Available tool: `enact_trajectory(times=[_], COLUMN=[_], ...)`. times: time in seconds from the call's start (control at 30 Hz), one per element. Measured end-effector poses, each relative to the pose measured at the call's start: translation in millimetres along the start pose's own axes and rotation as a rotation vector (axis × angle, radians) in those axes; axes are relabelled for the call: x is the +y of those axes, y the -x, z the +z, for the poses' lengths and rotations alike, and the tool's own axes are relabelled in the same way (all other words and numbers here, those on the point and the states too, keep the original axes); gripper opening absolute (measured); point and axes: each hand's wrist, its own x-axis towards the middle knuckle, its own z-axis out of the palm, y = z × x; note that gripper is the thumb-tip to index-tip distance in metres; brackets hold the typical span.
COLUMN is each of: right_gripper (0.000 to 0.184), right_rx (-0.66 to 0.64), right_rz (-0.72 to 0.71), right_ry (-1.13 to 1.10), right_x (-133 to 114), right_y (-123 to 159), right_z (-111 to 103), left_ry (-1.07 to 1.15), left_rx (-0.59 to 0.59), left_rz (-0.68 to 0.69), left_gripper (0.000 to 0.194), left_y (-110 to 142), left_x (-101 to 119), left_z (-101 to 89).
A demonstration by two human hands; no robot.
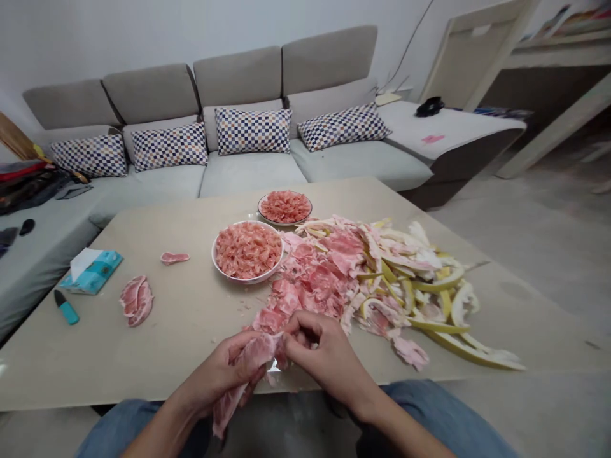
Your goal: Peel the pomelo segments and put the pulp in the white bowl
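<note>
My left hand (222, 375) is closed around a pink pomelo segment (252, 353), whose loose membrane hangs down below the fingers past the table's front edge. My right hand (319, 346) pinches the upper end of the same segment, fingertips pressed together. Just beyond both hands lies a heap of pink membrane scraps (310, 280). Behind it a white bowl (224, 277) is piled with peeled pomelo pulp (249, 249). Further back, a dark-rimmed plate (274, 222) holds more pulp (286, 206).
Thick yellow-green pomelo rinds (443, 299) cover the table's right side. On the left are an unpeeled piece of pomelo (136, 300), a small segment (174, 257), a blue tissue pack (93, 272) and a teal-handled knife (67, 308). A grey sofa (252, 168) stands behind the table (191, 350).
</note>
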Motion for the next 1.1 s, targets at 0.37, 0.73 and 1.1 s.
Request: enact_trajectory(times=[0.37,0.73,1.1], right_gripper=[0.031,0.016,0.021], right_rx=[-0.213,-0.087,0.162], right_rz=[0.024,-0.172,-0.357], right_ry=[-0.175,-0.134,0.146], right_x=[0,3,16], right_y=[-1,1,6], right_z=[-9,6,16], left_ry=[0.06,-0.183,-0.5], left_rx=[0.01,0.085,0.301], left_rz=[0.139,0.2,0.334], left_gripper=[0.041,0.036,0.039], left_y=[-2,-4,-4], left_x=[5,-3,-12], left_z=[7.3,1.6,13.0])
